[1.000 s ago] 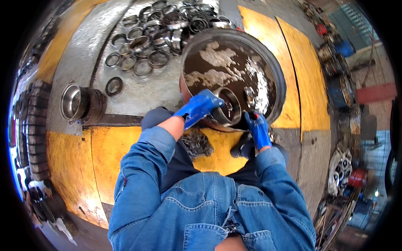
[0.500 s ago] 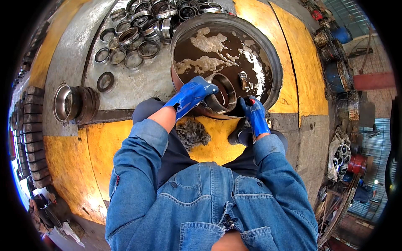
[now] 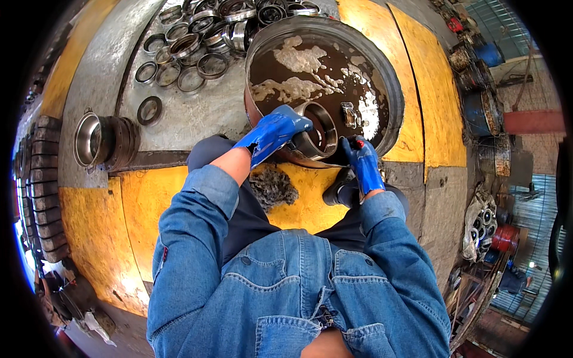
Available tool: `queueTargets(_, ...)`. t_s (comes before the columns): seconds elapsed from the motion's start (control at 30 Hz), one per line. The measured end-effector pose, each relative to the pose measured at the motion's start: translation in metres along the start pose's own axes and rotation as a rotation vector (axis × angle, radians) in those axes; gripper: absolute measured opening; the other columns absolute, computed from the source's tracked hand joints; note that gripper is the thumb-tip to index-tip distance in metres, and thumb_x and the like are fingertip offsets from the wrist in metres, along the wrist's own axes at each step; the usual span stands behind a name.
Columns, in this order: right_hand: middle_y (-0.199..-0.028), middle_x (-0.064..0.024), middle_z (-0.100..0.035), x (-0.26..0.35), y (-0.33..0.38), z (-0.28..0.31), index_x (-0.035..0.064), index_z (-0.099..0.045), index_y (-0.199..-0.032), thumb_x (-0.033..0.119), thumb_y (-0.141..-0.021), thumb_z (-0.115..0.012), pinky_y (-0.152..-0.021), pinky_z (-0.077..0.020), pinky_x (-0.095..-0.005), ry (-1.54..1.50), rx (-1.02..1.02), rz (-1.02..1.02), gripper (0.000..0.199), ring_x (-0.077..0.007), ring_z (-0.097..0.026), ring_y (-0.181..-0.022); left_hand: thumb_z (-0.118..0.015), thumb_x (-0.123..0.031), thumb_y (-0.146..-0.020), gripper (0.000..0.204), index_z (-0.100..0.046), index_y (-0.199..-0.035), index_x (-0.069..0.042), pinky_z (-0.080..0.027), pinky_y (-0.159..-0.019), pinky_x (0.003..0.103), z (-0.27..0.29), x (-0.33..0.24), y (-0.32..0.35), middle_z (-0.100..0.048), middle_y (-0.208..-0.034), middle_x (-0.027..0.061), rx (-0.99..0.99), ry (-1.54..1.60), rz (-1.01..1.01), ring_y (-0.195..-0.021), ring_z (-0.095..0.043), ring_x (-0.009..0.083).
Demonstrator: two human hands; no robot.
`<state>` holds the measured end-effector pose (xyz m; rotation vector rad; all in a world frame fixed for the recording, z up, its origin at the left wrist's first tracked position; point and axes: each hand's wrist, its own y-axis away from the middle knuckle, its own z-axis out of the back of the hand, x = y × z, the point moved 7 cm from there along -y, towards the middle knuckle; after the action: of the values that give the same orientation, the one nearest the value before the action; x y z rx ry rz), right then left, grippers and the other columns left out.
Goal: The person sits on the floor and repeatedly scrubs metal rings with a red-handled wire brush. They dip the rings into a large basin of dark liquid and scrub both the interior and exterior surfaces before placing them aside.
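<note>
My left hand [image 3: 276, 132], in a torn blue rubber glove, is closed on the near left wall of a wide metal ring [image 3: 322, 125]. The ring is tilted at the near rim of a large round basin [image 3: 397, 113] of dark, foamy liquid. Just right of the ring, my right hand [image 3: 364, 162], also blue-gloved, has its fingers curled at the basin's near edge. A small red patch shows at its fingertips; what they hold, if anything, cannot be made out. Beyond it, a small light block-like object [image 3: 348, 114] lies in the liquid.
Several metal rings [image 3: 212, 65] lie heaped behind the basin's left side, with one dark ring [image 3: 149, 110] apart. A steel pot [image 3: 89, 140] leans by rusty rings at left. A grey fibrous wad [image 3: 273, 188] lies between my feet on yellow sheeting [image 3: 155, 200].
Both hands and the metal ring hold nearly the same place. The whole view has shifted slightly, and the foam near the basin's right side has changed shape.
</note>
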<state>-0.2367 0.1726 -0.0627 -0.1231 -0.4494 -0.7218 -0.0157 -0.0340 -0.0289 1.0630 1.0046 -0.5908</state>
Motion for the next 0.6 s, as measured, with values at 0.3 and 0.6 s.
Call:
queueTargets(0.3,-0.096,-0.0169,-0.077,-0.002,0.000,-0.002,0.0102,-0.077,-0.101,0.041,-0.094,-0.074,-0.083,-0.0576,-0.0457,0.009,0.001,0.009,0.031,-0.0381,-0.073,-0.095,-0.074,-0.045,-0.088,0.051,-0.077,-0.108,0.001,-0.054,-0.079,0.039,0.000,0.003,-0.003,-0.077,-0.094,0.0183,0.001,0.018,0.102,-0.085,-0.073,0.0290)
queueTargets(0.6,-0.096,-0.0169,-0.077,-0.001,0.000,-0.002,0.0101,-0.077,-0.101,0.042,-0.093,-0.075,-0.083,-0.0576,-0.0458,0.007,0.018,-0.019,0.032,-0.0383,-0.073,-0.095,-0.074,-0.047,-0.087,0.053,-0.077,-0.109,0.001,-0.054,-0.082,0.040,0.002,0.007,-0.007,-0.077,-0.094,0.0181,-0.019,-0.024,0.079,-0.087,-0.073,0.0296)
